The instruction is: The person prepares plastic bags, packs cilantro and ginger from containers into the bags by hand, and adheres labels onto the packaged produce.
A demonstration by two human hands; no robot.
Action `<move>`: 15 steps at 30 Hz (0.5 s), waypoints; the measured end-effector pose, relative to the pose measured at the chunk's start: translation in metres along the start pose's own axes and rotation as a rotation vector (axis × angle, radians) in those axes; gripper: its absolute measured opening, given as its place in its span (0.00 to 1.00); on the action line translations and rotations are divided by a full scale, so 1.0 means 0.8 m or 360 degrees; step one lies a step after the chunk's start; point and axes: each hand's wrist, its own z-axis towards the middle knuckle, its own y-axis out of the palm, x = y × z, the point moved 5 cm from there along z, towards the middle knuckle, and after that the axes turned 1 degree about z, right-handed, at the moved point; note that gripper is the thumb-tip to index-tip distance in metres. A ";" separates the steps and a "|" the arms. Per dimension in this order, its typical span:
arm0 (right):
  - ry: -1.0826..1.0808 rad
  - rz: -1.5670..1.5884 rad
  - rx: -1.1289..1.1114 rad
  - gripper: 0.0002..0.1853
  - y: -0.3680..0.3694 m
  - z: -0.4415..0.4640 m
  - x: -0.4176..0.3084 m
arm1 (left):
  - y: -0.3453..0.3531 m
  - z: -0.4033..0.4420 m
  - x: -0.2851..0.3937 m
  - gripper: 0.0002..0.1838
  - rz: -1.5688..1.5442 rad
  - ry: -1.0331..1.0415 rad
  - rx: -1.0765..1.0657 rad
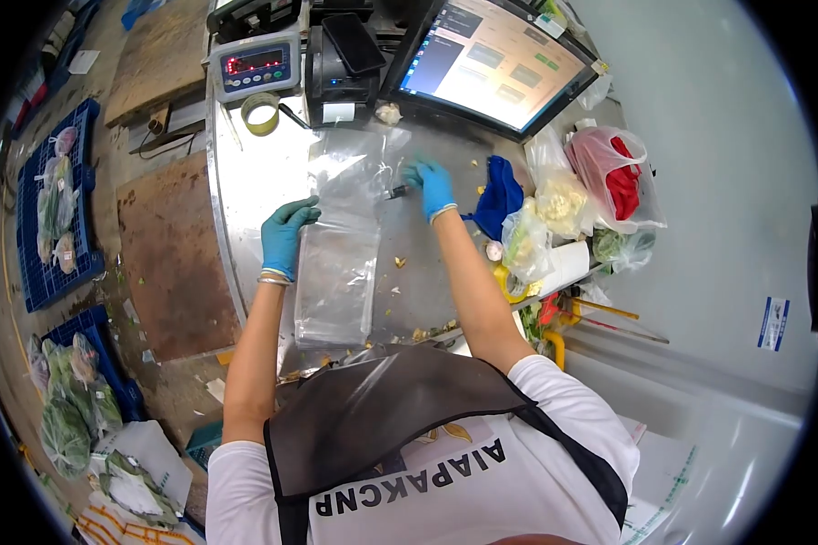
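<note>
Clear plastic bags [338, 291] lie in a flat stack on the metal table in front of me. Above the stack, a loose clear plastic bag [345, 186] spreads between my hands. My left hand [284, 241], in a blue glove, has its fingertips closed on the left edge of this bag. At the bag's right side is my right hand [434, 188], also gloved in blue. Its fingers are smeared by motion, so their grip is unclear. A small dark object [398, 192] shows just left of the right hand; its kind is hard to make out.
Behind the bags stand a scale [256, 65], a tape roll [261, 114], a label printer [340, 86] with a phone [353, 44], and a monitor [498, 64]. To the right are a blue cloth [499, 198] and filled plastic bags [562, 198]. Vegetables rest on blue pallets [84, 191] at left.
</note>
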 end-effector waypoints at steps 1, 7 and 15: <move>-0.0046 -0.0106 0.0036 0.20 0.008 -0.010 -0.016 | 0.003 -0.002 0.008 0.11 0.0080 0.0062 -0.0060; 0.0167 -0.0565 -0.0866 0.29 0.082 -0.101 -0.086 | 0.043 -0.013 0.062 0.12 0.0361 0.0250 -0.0400; 0.0215 -0.0806 -0.1055 0.17 0.118 -0.110 -0.080 | 0.020 -0.012 0.064 0.13 0.0450 0.0284 -0.0176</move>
